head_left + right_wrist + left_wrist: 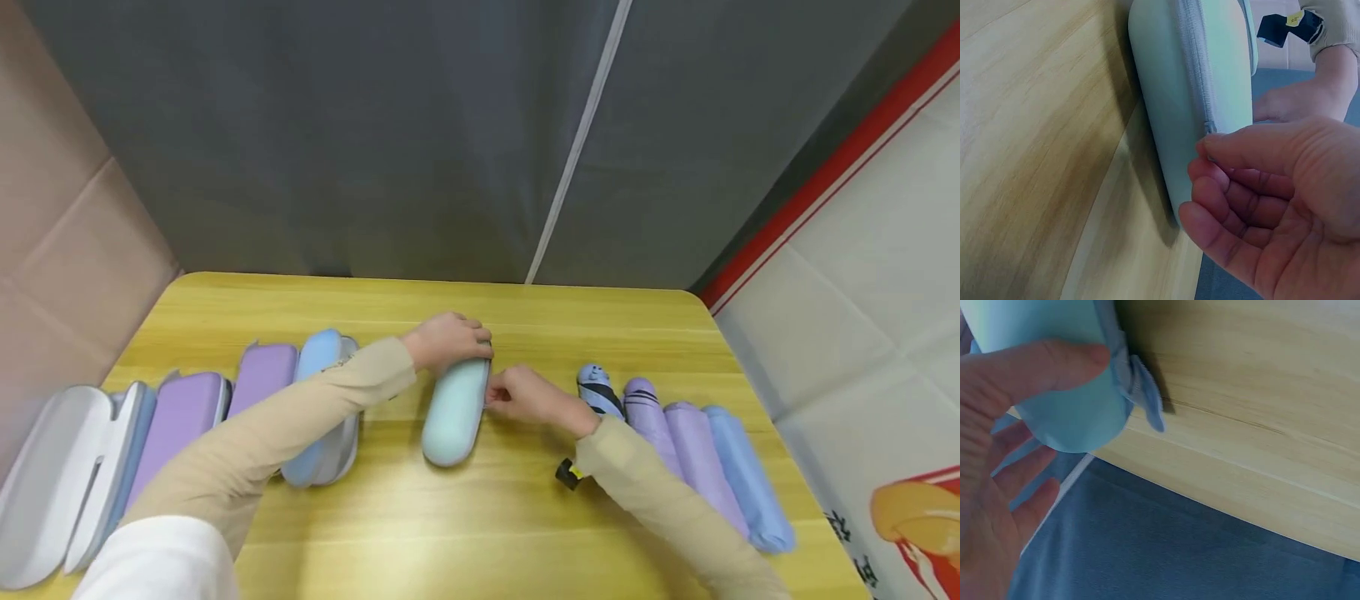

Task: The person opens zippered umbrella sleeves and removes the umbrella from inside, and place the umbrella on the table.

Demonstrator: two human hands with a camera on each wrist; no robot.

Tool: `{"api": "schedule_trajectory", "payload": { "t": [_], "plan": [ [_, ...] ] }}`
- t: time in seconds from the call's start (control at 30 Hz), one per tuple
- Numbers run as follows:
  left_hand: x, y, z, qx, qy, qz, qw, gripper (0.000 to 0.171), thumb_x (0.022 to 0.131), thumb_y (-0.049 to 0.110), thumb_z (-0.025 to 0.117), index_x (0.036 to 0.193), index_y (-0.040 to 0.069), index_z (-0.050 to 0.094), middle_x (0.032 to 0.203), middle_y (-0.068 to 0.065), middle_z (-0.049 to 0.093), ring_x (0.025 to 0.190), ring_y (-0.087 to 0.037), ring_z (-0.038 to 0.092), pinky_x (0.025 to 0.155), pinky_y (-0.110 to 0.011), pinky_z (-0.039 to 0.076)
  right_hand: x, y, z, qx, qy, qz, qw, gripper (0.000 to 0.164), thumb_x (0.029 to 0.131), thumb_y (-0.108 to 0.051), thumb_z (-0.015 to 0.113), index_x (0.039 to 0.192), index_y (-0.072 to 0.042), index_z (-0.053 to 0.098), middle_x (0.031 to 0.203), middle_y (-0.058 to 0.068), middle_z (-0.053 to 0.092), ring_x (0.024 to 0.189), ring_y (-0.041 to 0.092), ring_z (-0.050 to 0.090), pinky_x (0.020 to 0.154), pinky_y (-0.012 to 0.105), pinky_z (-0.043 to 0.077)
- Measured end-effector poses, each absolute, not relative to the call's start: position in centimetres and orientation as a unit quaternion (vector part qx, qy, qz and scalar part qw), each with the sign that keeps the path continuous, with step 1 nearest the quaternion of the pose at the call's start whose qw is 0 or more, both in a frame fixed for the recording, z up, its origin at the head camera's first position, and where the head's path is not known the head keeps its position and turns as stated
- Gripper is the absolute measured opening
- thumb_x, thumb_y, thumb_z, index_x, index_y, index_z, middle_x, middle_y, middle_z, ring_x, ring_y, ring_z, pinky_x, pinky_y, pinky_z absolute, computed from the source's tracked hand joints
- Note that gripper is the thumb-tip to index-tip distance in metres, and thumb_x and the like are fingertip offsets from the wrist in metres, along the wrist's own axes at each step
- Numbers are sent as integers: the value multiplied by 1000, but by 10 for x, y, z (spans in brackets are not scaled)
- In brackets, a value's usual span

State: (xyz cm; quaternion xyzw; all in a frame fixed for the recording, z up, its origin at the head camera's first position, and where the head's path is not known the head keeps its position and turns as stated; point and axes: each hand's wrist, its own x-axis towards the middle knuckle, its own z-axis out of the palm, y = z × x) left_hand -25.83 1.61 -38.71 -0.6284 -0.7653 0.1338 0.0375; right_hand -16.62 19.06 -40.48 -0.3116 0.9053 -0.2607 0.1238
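Observation:
A mint-green zippered hard case lies lengthwise in the middle of the table. My left hand holds its far end from above, the thumb lying across the shell in the left wrist view, where a grey-blue fabric tab sticks out beside it. On the case's right side, my right hand pinches the small zipper pull between thumb and forefinger. The grey zipper runs along the side and looks closed above the pull; past the fingers it is hidden.
To the left stand two purple cases, an open blue case and an open case with pale lining. Several rolled, umbrella-like bundles lie at right. A dark curtain hangs behind the wooden table.

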Motion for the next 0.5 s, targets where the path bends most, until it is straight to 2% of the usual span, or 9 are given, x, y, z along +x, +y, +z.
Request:
{"api": "schedule_trajectory", "payload": {
  "t": [0.37, 0.5],
  "plan": [
    [-265, 8, -396, -641, -761, 100, 18, 56, 71, 7, 73, 123, 17, 56, 125, -3, 55, 116, -23, 50, 95, -37, 44, -166, 192, -404, -314, 905, -256, 131, 15, 87, -3, 62, 72, -4, 62, 64, -5, 51, 57, 4, 42, 54, 17, 37],
    [-266, 5, -399, -641, -762, 91, 19, 59, 68, 9, 75, 123, 17, 55, 122, -3, 56, 111, -22, 52, 93, -37, 46, -166, 192, -405, -316, 905, -255, 126, 13, 87, -2, 62, 74, -3, 63, 65, -4, 53, 59, 4, 43, 55, 17, 39]
  ]
}}
